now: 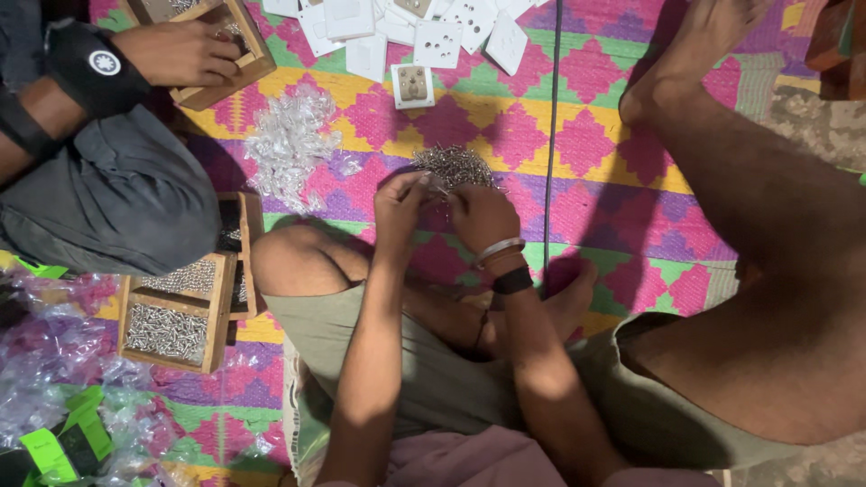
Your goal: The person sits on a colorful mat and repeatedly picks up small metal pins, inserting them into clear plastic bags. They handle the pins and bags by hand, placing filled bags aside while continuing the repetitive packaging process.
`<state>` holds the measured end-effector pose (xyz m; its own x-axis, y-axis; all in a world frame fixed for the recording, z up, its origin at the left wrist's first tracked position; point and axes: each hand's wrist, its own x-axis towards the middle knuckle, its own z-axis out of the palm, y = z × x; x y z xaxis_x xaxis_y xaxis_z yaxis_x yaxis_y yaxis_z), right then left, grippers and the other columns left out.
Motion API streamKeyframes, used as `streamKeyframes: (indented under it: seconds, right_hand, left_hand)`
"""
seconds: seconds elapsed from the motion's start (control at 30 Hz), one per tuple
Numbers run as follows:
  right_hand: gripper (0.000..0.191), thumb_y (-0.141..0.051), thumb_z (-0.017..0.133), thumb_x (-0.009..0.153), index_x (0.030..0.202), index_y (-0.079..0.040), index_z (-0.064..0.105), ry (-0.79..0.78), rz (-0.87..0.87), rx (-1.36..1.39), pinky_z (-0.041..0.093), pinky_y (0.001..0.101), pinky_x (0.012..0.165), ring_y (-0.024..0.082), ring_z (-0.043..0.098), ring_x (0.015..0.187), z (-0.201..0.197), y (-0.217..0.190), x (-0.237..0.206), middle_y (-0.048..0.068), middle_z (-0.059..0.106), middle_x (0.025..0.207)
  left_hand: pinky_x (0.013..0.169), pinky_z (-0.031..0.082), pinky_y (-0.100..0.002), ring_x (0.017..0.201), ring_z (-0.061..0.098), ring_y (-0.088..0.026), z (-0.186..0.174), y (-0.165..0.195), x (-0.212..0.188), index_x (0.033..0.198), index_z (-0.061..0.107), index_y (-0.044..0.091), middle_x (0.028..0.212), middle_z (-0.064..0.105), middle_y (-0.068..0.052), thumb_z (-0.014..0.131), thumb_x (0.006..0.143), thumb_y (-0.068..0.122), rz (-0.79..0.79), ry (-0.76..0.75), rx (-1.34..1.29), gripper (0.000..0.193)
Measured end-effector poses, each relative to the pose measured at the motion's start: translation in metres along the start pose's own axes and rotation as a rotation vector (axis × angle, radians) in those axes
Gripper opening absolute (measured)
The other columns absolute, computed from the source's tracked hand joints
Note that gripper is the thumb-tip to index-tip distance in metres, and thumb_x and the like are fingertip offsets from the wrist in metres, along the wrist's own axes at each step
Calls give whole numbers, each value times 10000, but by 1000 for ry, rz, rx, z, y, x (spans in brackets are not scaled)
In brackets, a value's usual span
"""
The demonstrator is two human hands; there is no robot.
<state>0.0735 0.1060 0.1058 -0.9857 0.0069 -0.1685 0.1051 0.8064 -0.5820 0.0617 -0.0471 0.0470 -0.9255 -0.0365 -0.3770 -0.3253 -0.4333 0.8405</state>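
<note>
Over the screw pile (454,167), left hand (400,200) and right hand (483,216) pinch small screws.

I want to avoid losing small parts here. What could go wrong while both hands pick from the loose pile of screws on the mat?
1. The screw pile lies loose on the woven mat, not in a tray, so screws may scatter or roll away.
2. The left hand and right hand work close to the person's bare knee; a dropped screw could prick skin.
3. The heap of small clear bags lies near and could get mixed with screws.
</note>
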Motion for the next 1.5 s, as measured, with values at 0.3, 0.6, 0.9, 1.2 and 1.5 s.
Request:
streamKeyframes:
  seconds: [0.3, 0.6, 0.9, 1.2, 1.5]
  right_hand:
    - [194, -285, 666, 903, 938, -127, 775, 79, -59, -25, 546, 515, 747, 387, 687, 852, 1, 2, -1, 150, 738, 897]
    - [223, -281, 616, 974, 942, -90, 726, 352, 323, -69, 516, 538, 664, 411, 668, 776, 2, 32, 11, 197, 730, 863]
    - [267, -284, 806, 845, 976, -54, 771, -127, 27, 698, 497, 282, 654, 69, 594, 720, 25, 48, 15, 2, 728, 803]
    - [135, -171, 775, 892, 838, -58, 726, -36, 125, 904, 479, 255, 609, 58, 577, 667, 48, 40, 6, -22, 691, 727]
    - [138, -200, 759, 868, 811, -83, 714, -74, 404, 982, 400, 259, 461, 80, 549, 521, 47, 37, 2, -21, 635, 646]
  left_hand:
    - [704, 566, -272, 800, 713, -127, 10, 13, -10, 1061, 738, 17, 910, 762, -82, 637, 951, -16, 276, -38, 527, 152]
    - [697, 563, -287, 768, 700, -133, 26, 12, -33, 968, 692, 22, 848, 725, -79, 615, 900, -39, 584, -16, 616, 120]
    - [594, 485, -231, 677, 609, -69, 8, 10, -7, 1061, 774, -1, 799, 696, -10, 699, 979, 132, -45, -47, 226, 174]
    - [586, 502, -237, 645, 630, -93, 5, -8, 2, 971, 789, -18, 741, 709, -38, 703, 917, 57, -22, 41, 178, 126]
    - [607, 491, -230, 645, 625, -81, 3, -6, -1, 905, 775, -27, 750, 721, -26, 739, 925, 78, -4, 102, 0, 113]
